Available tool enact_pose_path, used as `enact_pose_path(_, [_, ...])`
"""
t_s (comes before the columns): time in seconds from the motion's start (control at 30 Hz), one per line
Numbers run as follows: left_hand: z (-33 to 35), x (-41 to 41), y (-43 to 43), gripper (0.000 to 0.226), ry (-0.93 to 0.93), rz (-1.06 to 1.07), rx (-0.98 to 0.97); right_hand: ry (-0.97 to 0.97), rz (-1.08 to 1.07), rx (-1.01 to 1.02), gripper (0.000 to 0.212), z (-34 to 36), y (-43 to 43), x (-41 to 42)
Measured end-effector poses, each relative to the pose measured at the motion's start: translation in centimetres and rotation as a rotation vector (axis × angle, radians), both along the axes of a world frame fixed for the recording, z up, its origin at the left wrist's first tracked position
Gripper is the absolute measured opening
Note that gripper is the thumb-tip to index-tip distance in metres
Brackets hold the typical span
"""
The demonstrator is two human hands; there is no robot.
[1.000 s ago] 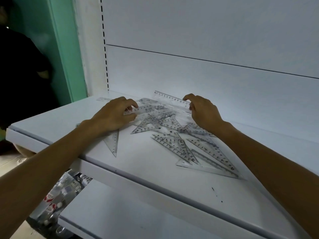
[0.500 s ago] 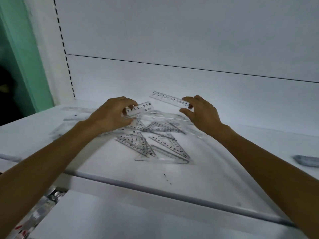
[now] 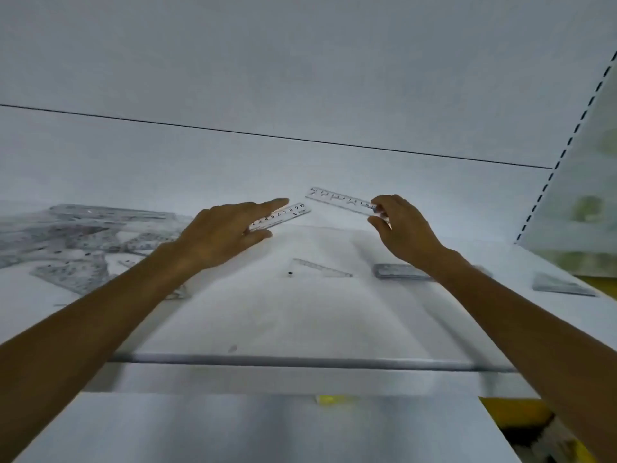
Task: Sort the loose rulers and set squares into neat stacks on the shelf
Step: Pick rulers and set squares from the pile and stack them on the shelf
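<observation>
My left hand (image 3: 223,237) holds a short clear ruler (image 3: 288,213) between forefinger and thumb, above the white shelf (image 3: 300,315). My right hand (image 3: 402,230) pinches the right end of a second clear ruler (image 3: 337,198), held in the air just right of the first. A loose pile of clear rulers and set squares (image 3: 73,238) lies on the shelf at the left. One clear set square (image 3: 317,268) lies flat below the hands. A neat stack of rulers (image 3: 399,272) sits partly behind my right wrist, and a stack of set squares (image 3: 561,284) lies farther right.
The white back panel (image 3: 300,78) rises behind the shelf, with a slotted upright (image 3: 564,152) at the right. The shelf's front edge (image 3: 300,360) runs across below my arms, and a lower shelf (image 3: 267,429) shows beneath. A small dark speck (image 3: 289,273) lies beside the lone set square.
The view has swung right, so the loose pile now sits at the left. Both hands have carried their rulers rightward, away from the pile, and the neat stacks have come into view.
</observation>
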State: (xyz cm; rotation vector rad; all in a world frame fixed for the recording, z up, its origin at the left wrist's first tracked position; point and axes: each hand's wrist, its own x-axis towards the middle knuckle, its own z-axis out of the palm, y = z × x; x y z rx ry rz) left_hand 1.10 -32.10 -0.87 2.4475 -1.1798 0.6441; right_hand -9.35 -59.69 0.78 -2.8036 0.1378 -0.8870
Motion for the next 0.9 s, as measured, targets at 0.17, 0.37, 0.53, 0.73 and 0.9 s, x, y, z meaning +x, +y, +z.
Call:
enact_pose_path(0.17, [-1.0, -3.1, -5.0, 0.046, 0.059, -0.029, -0.050, 0.007, 0.027, 0.036, 0.030, -0.4, -5.9, -4.7])
enact_pose_path(0.37, [-1.6, -6.4, -9.1, 0.035, 0.147, -0.027, -0.120, 0.002, 0.040, 0.040, 0.028, -1.4, -11.2, -8.3])
enact_pose_path(0.53, [-1.6, -8.8, -11.1, 0.040, 0.071, -0.003, -0.153, 0.062, 0.069, 0.030, 0.024, -2.0, -13.8, -9.6])
enact_pose_path(0.73, [-1.7, -10.0, -11.8, 0.043, 0.042, 0.040, -0.144, 0.088, 0.121, 0.010, 0.021, -2.5, -14.7, -9.5])
enact_pose_path(0.9, [-1.4, -10.1, -12.1, 0.033, 0.141, 0.059, -0.224, 0.119, 0.179, 0.013, 0.021, -2.7, -14.3, -8.5])
